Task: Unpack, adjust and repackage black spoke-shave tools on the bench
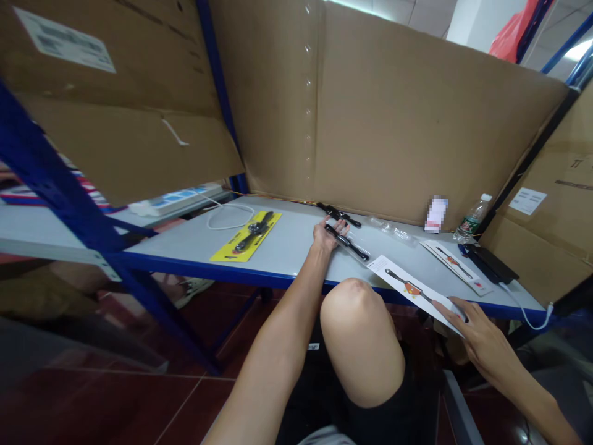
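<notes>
My left hand [327, 235] reaches across the grey table [287, 247] and closes on a black tool in a clear sleeve [349, 243]. Another black tool [338, 214] lies just beyond it near the cardboard wall. My right hand [477, 334] pinches the near end of a white printed card [412, 290] that pictures a tool and hangs over the table's front edge. My bare knee [356, 327] rises between the two arms.
A yellow card with a black tool [248, 237] lies at the left, beside a white cable [227, 216]. A second white card [456, 262], a black device with cable [491, 262], a water bottle [470, 222] and clear sleeves [393, 230] sit at the right. Cardboard sheets [393, 123] wall the back.
</notes>
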Action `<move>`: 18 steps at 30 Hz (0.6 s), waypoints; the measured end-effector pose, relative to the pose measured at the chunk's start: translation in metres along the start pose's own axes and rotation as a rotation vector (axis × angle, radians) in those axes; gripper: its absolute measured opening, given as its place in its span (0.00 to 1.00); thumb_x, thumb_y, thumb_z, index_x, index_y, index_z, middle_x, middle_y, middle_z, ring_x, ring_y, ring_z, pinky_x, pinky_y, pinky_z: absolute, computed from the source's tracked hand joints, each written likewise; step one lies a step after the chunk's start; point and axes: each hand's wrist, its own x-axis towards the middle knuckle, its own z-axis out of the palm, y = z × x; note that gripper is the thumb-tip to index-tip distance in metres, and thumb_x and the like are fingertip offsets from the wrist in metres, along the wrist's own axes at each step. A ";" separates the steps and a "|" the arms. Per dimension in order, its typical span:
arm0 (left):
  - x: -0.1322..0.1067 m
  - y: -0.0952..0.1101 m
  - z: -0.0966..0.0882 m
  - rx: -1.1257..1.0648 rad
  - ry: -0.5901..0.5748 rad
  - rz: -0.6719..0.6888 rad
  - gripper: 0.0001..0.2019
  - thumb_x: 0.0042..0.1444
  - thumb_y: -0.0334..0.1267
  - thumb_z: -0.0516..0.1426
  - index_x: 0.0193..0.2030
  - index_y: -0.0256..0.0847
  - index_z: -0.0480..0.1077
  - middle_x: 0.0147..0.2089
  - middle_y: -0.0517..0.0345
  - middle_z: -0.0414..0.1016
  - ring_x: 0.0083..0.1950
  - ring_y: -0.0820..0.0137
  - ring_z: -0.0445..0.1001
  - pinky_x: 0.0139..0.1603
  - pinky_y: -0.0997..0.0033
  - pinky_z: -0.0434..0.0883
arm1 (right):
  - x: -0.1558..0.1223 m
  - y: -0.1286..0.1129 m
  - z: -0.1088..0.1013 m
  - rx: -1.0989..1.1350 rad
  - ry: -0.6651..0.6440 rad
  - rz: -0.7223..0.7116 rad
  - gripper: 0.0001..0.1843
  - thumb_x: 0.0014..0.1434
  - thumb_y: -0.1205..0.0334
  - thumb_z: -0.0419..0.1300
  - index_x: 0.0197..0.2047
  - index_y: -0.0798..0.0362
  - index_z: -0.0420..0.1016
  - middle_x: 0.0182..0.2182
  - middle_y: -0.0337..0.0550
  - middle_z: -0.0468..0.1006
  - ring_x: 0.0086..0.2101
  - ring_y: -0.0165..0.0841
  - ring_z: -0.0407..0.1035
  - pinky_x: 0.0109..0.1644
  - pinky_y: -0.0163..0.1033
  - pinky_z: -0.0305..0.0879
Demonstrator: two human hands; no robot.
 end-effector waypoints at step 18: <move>0.007 0.000 -0.004 -0.002 0.017 -0.011 0.12 0.64 0.35 0.51 0.53 0.43 0.68 0.47 0.43 0.75 0.45 0.56 0.80 0.42 0.49 0.80 | 0.009 -0.001 0.012 0.111 0.026 0.020 0.55 0.54 0.83 0.46 0.78 0.30 0.44 0.58 0.47 0.71 0.55 0.41 0.69 0.53 0.46 0.75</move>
